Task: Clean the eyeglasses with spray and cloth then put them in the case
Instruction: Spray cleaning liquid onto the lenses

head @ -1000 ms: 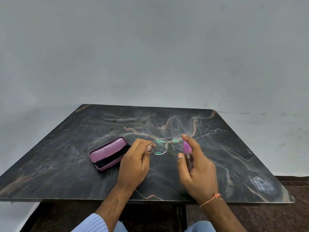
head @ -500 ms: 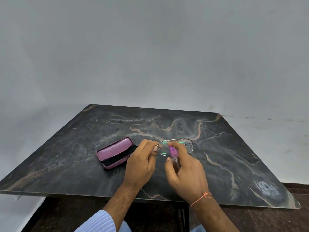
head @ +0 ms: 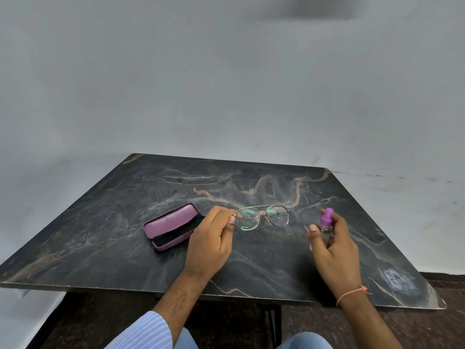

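Left hand pinches the eyeglasses by their left edge, holding them up above the middle of the dark marble table, lenses facing the camera. Right hand is wrapped around a small spray bottle with a purple top, well right of the glasses. The pink case lies open just left of the left hand.

The eyeglasses case lies open on the table, left of centre. Just to its right, the left hand holds the eyeglasses by their left end, above the tabletop. To the right of the eyeglasses, apart from them, the right hand holds the spray bottle upright. Both forearms reach in from the near edge.
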{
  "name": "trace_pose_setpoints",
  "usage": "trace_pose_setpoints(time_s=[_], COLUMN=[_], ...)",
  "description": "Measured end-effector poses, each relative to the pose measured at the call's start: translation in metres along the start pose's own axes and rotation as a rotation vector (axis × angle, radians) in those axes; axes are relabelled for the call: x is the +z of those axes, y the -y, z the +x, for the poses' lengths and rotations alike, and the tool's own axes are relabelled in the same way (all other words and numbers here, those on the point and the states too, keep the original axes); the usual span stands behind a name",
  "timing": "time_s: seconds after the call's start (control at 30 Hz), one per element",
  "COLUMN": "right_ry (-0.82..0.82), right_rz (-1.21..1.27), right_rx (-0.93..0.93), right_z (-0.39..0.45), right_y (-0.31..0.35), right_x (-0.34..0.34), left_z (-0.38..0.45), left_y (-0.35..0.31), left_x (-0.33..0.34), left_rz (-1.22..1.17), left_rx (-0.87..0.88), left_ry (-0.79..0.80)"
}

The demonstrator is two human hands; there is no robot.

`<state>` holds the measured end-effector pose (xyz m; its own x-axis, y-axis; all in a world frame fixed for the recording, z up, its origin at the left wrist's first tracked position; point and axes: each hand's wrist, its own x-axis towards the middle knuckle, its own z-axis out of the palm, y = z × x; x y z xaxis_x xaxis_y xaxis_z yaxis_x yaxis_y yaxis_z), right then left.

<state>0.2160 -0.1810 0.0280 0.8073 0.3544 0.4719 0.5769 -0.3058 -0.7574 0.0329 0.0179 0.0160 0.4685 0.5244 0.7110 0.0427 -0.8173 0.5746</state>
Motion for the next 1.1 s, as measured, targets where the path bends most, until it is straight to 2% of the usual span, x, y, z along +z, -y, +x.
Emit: trace_pose_setpoints(time_s=[0.13, 0.5, 0.57, 0.7, 0.73, 0.8, 0.87, 1.0, 1.1], right_ry=[0.054, 0.110, 0.060, -0.275, -0.316, -0.274, -0.121, 0.200, 0.352], right_rz=[0.030, 0.036, -0.012, -0.085, -0.070, 0.006, 0.130, 0.689, 0.991], right_rx=[0.079, 0.095, 0.055, -0.189, -0.233, -0.270, -0.165, 0.394, 0.662], right_z=[0.008, 0.004, 0.002, -0.015, -0.023, -0.039, -0.049, -0.047, -0.033], right_y=[-0.024, -0.022, -0.018, -0.004, -0.001, 0.008, 0.015, 0.040, 0.058], right_x=[-0.005, -0.008, -0.011, -0.013, -0.011, -0.006, 0.001, 0.010, 0.009], left_z=[0.000, -0.001, -0.001, -0.002, -0.003, -0.002, -0.002, -0.004, -0.010], left_y=[0.000, -0.002, -0.002, -0.001, -0.002, -0.003, -0.004, -0.009, -0.010], left_x=[0.001, -0.001, -0.001, -0.002, -0.003, -0.004, -0.005, -0.010, -0.017], left_rz=[-0.009, -0.016, -0.025, -0.043, -0.048, -0.060, -0.071, -0.109, -0.117], left_rx=[0.001, -0.002, 0.000, 0.006, 0.006, 0.001, -0.006, 0.009, 0.032], left_ry=[-0.003, -0.023, -0.040, -0.055, -0.058, -0.066, -0.073, -0.080, -0.076])
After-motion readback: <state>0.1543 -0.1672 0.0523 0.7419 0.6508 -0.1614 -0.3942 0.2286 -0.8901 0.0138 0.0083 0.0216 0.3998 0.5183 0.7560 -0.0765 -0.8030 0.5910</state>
